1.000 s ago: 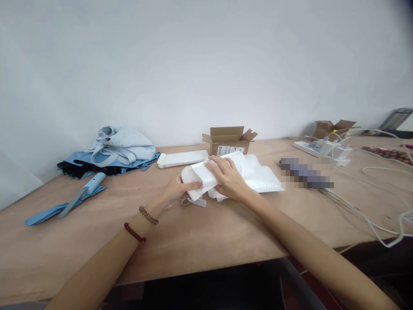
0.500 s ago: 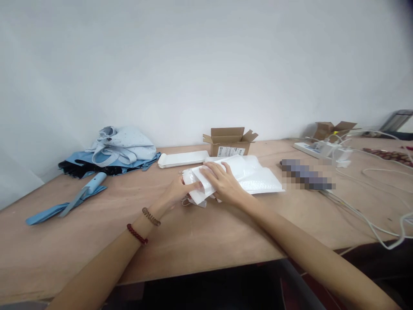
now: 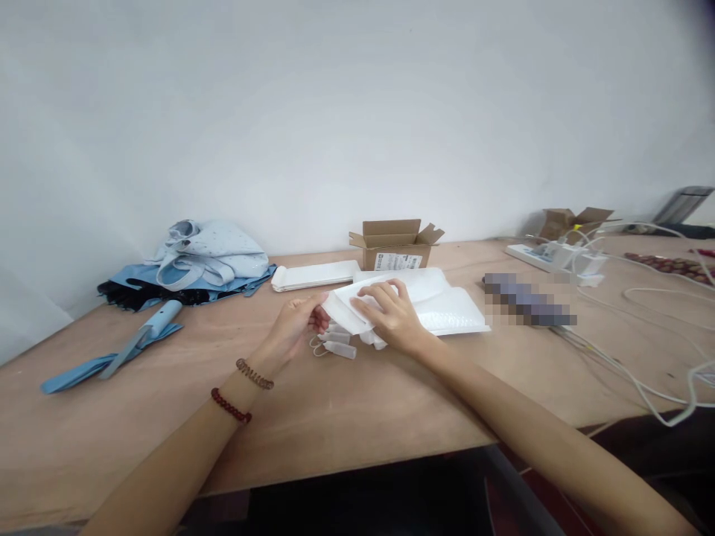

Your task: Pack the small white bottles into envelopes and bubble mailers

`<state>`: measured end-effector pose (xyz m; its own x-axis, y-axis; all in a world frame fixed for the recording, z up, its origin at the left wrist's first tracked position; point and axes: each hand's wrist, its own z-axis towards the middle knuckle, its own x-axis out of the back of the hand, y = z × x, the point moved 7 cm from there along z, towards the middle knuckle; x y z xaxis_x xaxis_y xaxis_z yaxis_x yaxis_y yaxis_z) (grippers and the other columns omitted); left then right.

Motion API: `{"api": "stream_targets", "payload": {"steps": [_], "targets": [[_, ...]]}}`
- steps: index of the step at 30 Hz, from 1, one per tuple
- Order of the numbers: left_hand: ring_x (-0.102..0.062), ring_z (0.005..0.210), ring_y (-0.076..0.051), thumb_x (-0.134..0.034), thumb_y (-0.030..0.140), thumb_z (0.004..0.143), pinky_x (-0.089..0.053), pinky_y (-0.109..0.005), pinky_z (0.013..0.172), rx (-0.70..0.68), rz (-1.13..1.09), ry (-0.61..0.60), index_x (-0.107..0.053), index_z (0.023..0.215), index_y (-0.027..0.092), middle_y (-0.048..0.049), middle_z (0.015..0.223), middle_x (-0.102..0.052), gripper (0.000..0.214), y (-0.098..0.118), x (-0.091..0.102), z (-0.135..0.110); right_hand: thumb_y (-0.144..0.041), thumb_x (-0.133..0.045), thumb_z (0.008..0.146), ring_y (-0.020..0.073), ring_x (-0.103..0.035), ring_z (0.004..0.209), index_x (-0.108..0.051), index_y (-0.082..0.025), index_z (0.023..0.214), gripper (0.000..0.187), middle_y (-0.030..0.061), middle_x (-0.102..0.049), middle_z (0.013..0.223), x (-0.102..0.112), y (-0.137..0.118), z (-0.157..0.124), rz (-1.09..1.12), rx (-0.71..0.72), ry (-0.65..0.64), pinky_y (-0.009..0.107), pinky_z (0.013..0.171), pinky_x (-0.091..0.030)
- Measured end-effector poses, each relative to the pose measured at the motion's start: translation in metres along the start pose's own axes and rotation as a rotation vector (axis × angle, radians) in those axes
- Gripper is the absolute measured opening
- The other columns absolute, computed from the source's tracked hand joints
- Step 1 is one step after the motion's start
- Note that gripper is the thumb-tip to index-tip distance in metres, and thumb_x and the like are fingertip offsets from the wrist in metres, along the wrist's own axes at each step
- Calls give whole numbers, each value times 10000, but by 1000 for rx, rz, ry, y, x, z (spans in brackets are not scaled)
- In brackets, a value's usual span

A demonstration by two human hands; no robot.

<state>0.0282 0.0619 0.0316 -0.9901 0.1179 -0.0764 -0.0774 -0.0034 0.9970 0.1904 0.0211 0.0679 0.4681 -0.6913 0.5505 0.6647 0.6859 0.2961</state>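
At the far left of the wooden table (image 3: 112,439) lies a folded blue umbrella (image 3: 115,351), and behind it a heap of pale blue bags and cloth (image 3: 204,257) against the wall. Nearer the middle, the left hand (image 3: 293,331), with two bead bracelets (image 3: 241,387) on its wrist, pinches the left corner of a white padded envelope (image 3: 349,309) between thumb and fingertips, fingers closed on the edge. Just under that corner sit a few small clear plastic bottles (image 3: 338,344) on the table. The right hand (image 3: 394,318) lies flat on top of the envelope, fingers spread and pressing down, not wrapped around it. The envelope rests on a stack of more white envelopes (image 3: 452,313) that spreads to the right. Behind them are a flat white packet (image 3: 316,274) and an open cardboard box (image 3: 395,242). Farther right are a white power strip (image 3: 550,257), a second small box (image 3: 573,222) and loose white cables (image 3: 642,372).
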Motion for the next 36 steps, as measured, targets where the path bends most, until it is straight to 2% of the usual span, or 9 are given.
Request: {"api": "stream_targets", "payload": {"steps": [3,6,10,14,17,20,27,33,36], "targets": [[-541,520,-126,-577,510,804,-413,-246,520,-64,77,-21,-616,599,132,-46,579,-606,432,6,-3,-3,-94,-428,903,181,-528,883,-620,-217,1016,255,62,-628,974,1,-2,1,-16,25,22,399,884,-307],[-577,616,-151,-474,529,864,-432,-256,556,-261,301,-52,-663,789,143,-62,730,-655,436,17,-19,-14,-63,-446,865,182,-508,848,-647,-193,829,242,67,-624,926,-3,-5,2,-74,90,7,409,879,-316],[-591,847,-182,-461,359,904,-474,-285,720,-616,748,14,-608,1103,180,-81,1005,-638,305,23,-42,-33,-52,-493,809,200,-494,858,-530,-181,518,321,84,-598,871,-11,-5,0,-112,136,-38,422,891,-337],[-556,1052,-234,-468,231,880,-471,-373,883,-826,980,59,-558,1194,182,-118,1140,-564,330,21,-54,-40,-101,-491,862,186,-495,831,-540,-190,540,338,65,-576,813,-12,-1,-2,-94,128,-55,424,912,-350],[-516,1170,-248,-470,199,871,-450,-407,963,-854,990,41,-549,1222,205,-113,1221,-557,360,21,-55,-38,-105,-485,881,187,-503,854,-570,-189,607,299,64,-582,815,-12,-2,-3,-45,148,-51,421,908,-352],[-536,1166,-246,-475,204,875,-456,-416,969,-817,954,19,-572,1204,209,-103,1241,-585,344,20,-53,-35,-116,-493,887,192,-506,875,-586,-185,671,245,72,-611,858,-11,-1,-3,-32,141,-29,407,874,-360],[-625,970,-235,-476,225,892,-476,-388,896,-748,907,83,-672,960,197,-99,1003,-690,209,22,-37,-25,-92,-445,910,182,-552,871,-570,-174,785,194,66,-651,867,-9,-2,1,-52,109,-13,387,873,-365],[-557,1161,-241,-491,175,869,-426,-414,1001,-808,920,41,-608,1155,182,-120,1218,-626,309,16,-38,-23,-145,-419,956,122,-551,643,-528,-184,817,180,-4,-609,676,-6,2,2,100,17,46,359,901,-417],[-516,1218,-238,-509,173,868,-399,-420,1033,-857,969,27,-533,1253,173,-128,1301,-572,386,16,-43,-25,-241,-444,961,138,-568,675,-510,-175,974,95,23,-625,743,-3,4,2,245,-56,101,317,804,-483]]}}
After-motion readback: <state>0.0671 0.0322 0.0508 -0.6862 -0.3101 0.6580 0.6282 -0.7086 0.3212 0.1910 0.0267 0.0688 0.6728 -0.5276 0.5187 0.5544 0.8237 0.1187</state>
